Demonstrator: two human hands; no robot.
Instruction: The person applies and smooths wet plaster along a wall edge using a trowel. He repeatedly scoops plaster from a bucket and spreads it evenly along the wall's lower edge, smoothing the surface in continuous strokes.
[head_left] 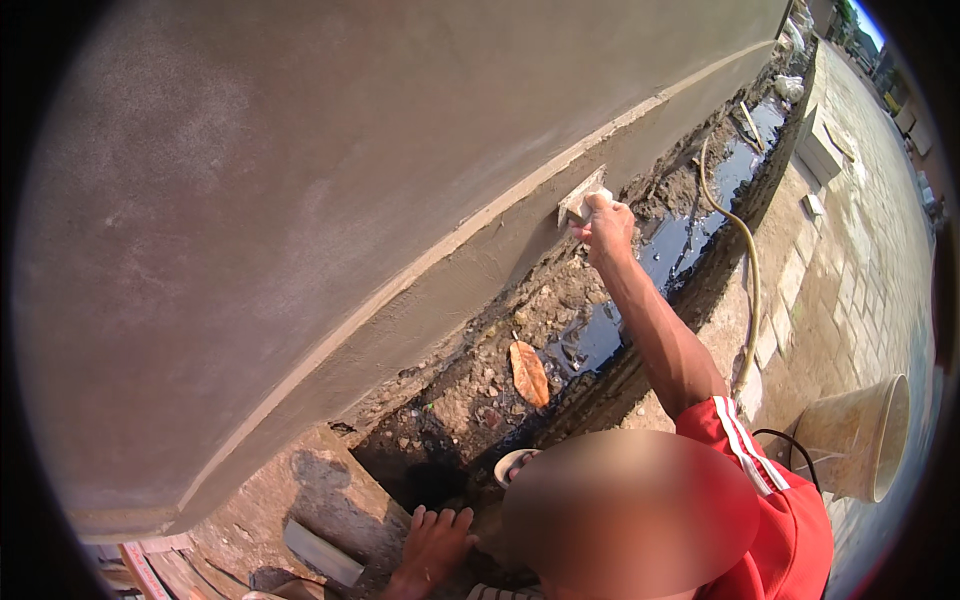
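Note:
My right hand (pixel 606 228) reaches far forward, its fingers wrapped round a small pale plastering float (pixel 571 200). The float's flat face lies against the lower grey band of the plastered wall (pixel 410 322), just under a raised ledge (pixel 440 253). Closer in, my left hand (pixel 435 545) is low at the front with its fingers stretched out and nothing seen in them. Beside it on the concrete slab (pixel 335 480) lies a flat whitish strip (pixel 322 552). A blurred patch hides the area between my arms, and part of a sandalled foot (pixel 515 466) shows at its edge.
Along the wall's foot runs a ditch with rubble, dark water (pixel 590 338) and a brown dry leaf (pixel 528 374). A hose (pixel 750 260) lies across its right bank. A dirty bucket (pixel 850 437) stands on the paving (pixel 850 250), and a pale block (pixel 820 147) sits farther off.

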